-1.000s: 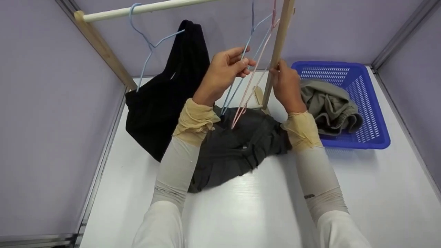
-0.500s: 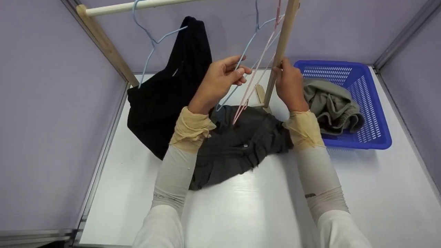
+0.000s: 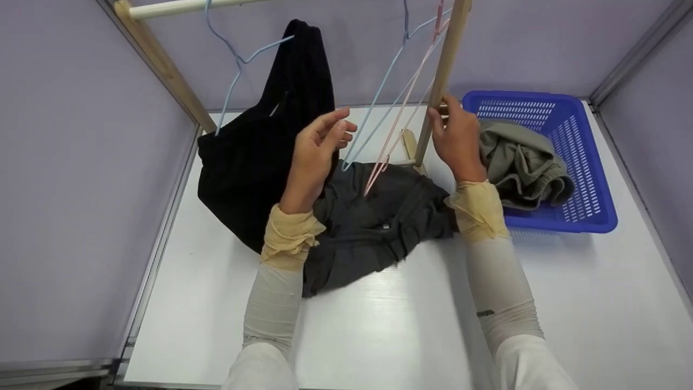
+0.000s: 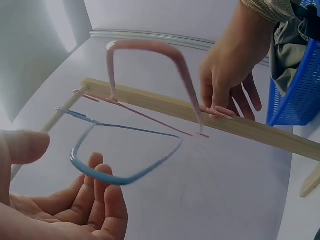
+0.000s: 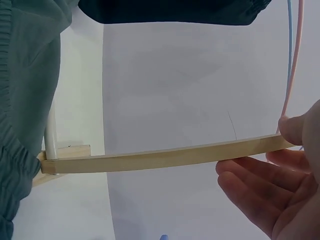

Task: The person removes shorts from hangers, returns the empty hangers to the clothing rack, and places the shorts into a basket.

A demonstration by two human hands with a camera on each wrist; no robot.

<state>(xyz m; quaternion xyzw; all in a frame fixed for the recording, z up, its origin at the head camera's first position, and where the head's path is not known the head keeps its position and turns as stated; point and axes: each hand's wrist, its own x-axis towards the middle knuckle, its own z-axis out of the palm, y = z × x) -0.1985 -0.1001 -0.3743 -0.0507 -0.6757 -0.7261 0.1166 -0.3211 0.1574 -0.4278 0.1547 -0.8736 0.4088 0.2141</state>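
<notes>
My left hand is raised beside the black garment, fingers loosely bent and holding nothing. Just to its right hangs a bare blue hanger, apart from the fingers in the head view. A bare pink hanger hangs between that one and the rack's wooden post. My right hand grips this post, thumb on one side and fingers on the other. Below the bare hangers, a dark grey garment lies crumpled on the white table.
The black garment hangs from another blue hanger on the rack's white rail. At the right stands a blue basket with a grey-green garment in it. Pale walls enclose the table.
My left hand has let go of the bare blue hanger and moved left and down, away from it. My right hand stays on the post.
</notes>
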